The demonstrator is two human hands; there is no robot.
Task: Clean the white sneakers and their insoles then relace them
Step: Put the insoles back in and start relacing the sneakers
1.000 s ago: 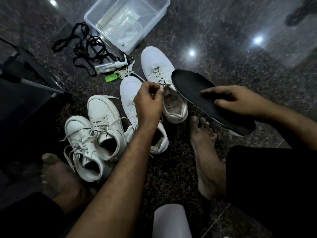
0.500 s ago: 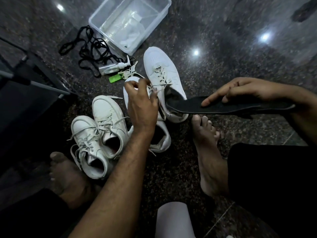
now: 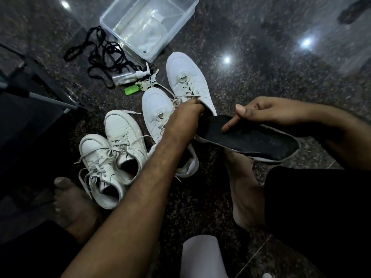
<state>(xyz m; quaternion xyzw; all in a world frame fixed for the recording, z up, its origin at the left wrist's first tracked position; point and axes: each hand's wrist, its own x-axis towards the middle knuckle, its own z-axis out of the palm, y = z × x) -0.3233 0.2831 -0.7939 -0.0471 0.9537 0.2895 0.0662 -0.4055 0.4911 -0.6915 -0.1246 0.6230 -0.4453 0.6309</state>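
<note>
The step in hand looks like returning an insole to its shoe. The right hand (image 3: 267, 113) holds the flat black insole with a pale foam edge (image 3: 253, 142), thumb up and forefinger pressed down on its dark top, the other fingers apparently curled beneath it. The insole's toe end points into the far white lace-up sneaker (image 3: 188, 81), just at its collar. The left hand (image 3: 186, 117) reaches to that same collar with fingers curled at the tongue or laces; what exactly it pinches cannot be told, since the knuckles cover the fingertips.

A second white sneaker (image 3: 158, 109) lies just left of the far sneaker, partly under the left forearm. Well to the left of it sits another pair of white sneakers (image 3: 112, 157), laced loosely. Beyond the far sneaker's toe stands a clear plastic tub (image 3: 148, 25), with a small clear spray bottle (image 3: 130, 77), a green tag (image 3: 130, 90) and a tangle of black cord or laces (image 3: 96, 55) just left of it.

Judging from this, the next move calls for the left hand to hold the opening wide while the right slides the insole forward and flattens it to the toe.

Hidden: the far sneaker's opening, the insole's tip and the tub's blurred contents. A pale rounded object (image 3: 200, 255) at the bottom edge is cut off and unidentifiable.
</note>
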